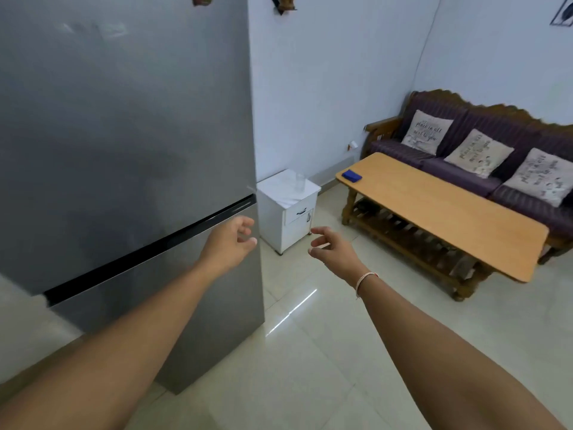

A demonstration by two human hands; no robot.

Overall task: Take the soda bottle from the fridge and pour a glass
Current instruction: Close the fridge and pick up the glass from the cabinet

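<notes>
A tall grey fridge [117, 125] fills the left of the head view, both doors closed, with a black gap between the upper and lower door. My left hand [231, 243] is stretched out in front of the lower door's right edge, fingers loosely curled and holding nothing. My right hand [331, 246] is stretched out over the floor to the right of the fridge, fingers apart and holding nothing. A clear empty glass [299, 181] stands on a small white cabinet [288, 225] beside the fridge. The soda bottle is not visible.
A long wooden coffee table [449, 218] stands to the right with a blue object [352, 175] on its far end. Behind it is a purple sofa [483, 141] with three cushions. Glossy tiled floor [310, 352] lies between the fridge and the table.
</notes>
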